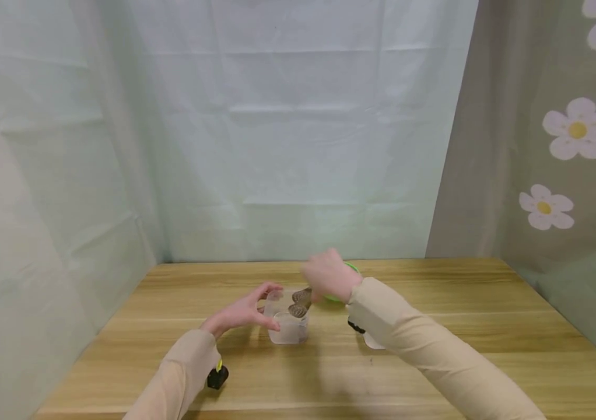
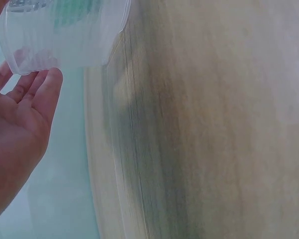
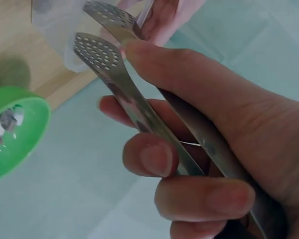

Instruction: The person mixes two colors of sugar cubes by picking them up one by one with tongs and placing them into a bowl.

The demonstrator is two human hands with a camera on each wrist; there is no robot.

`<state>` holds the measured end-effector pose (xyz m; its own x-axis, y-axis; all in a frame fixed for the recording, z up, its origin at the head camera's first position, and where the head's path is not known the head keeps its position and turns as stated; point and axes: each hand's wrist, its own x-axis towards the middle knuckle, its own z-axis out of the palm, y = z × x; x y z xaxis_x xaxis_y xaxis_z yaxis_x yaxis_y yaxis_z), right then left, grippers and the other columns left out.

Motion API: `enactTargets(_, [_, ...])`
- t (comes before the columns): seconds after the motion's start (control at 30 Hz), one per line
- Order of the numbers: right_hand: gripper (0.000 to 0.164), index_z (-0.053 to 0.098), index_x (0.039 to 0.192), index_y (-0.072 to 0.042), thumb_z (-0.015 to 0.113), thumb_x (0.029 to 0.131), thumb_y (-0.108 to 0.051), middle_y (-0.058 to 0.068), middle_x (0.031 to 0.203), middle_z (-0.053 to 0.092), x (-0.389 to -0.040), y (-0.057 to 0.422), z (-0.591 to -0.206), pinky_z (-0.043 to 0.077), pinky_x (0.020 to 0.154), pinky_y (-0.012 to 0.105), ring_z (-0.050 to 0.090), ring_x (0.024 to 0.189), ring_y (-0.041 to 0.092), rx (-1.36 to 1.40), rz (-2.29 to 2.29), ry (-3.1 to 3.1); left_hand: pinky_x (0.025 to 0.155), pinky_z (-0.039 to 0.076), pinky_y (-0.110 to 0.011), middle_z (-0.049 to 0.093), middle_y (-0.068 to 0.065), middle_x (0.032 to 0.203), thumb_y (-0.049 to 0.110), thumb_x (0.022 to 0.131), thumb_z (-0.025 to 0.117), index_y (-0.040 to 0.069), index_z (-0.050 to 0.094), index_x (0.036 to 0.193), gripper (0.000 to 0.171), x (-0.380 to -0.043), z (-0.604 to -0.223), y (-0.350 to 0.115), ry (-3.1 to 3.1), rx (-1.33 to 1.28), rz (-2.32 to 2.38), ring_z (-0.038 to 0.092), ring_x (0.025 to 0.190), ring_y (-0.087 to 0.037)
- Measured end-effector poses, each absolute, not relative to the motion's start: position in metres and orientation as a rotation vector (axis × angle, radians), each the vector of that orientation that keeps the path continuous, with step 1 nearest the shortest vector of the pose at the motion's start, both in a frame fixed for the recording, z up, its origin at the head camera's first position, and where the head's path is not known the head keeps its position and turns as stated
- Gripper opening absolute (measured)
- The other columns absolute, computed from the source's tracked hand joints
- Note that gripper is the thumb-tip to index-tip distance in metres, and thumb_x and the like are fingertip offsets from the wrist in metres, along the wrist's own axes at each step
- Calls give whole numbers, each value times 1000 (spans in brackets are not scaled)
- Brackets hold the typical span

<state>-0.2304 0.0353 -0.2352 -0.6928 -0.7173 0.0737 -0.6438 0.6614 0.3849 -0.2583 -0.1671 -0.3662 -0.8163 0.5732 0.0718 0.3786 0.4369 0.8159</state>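
My left hand (image 1: 242, 312) holds a clear plastic container (image 1: 288, 333) by its left side, thumb in front and fingers round the back. In the left wrist view, the fingertips lie along an edge of the container (image 2: 82, 42). My right hand (image 1: 332, 274) grips metal tongs (image 1: 300, 302) whose perforated heads hang over the container's opening. Seen from the right wrist, the tongs (image 3: 139, 107) have their two heads apart, with nothing visible between them. A green bowl (image 3: 32, 112) with grey and white bits inside sits near the right hand, partly hidden behind it in the head view.
Under the right forearm, a white item (image 1: 374, 342) shows on the wooden table (image 1: 466, 326). Pale curtains (image 1: 298, 146) hang behind the table and along its sides. A black device (image 1: 217, 378) is strapped at the left wrist.
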Motion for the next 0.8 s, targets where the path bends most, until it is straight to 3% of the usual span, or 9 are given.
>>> enactTargets(0.13, [20,36,46,-18,56,48,-22,-8,41,32,-229,22,-228,28,31,20,26,37,6,1080,-684,-2703,71,26,-37,21,3,112,21,57,62,27,20,111,68,-259,-366,-167,2441,835,1332,17,100,-14])
enactTargets(0.33, [21,34,48,-18,51,55,-27,-7,42,29,-227,2,-222,20,30,18,22,35,5,1009,-982,-2726,69,26,-39,22,3,111,20,57,62,26,21,111,68,-259,-365,-168,2447,820,1333,18,99,-15])
enactTargets(0.6, [18,42,57,-16,50,61,-31,-5,49,37,-227,-20,-229,21,31,18,23,34,6,841,-1220,-2836,69,27,-37,21,-4,112,21,56,62,22,23,110,66,-246,-349,-164,2421,794,1352,18,99,-18])
enactTargets(0.8, [30,51,77,-21,58,54,-39,-7,67,46,-228,-22,-232,33,42,24,40,52,8,896,-1115,-2949,68,28,-37,21,-6,112,18,57,61,22,23,109,65,-244,-344,-163,2416,828,1348,18,100,-21])
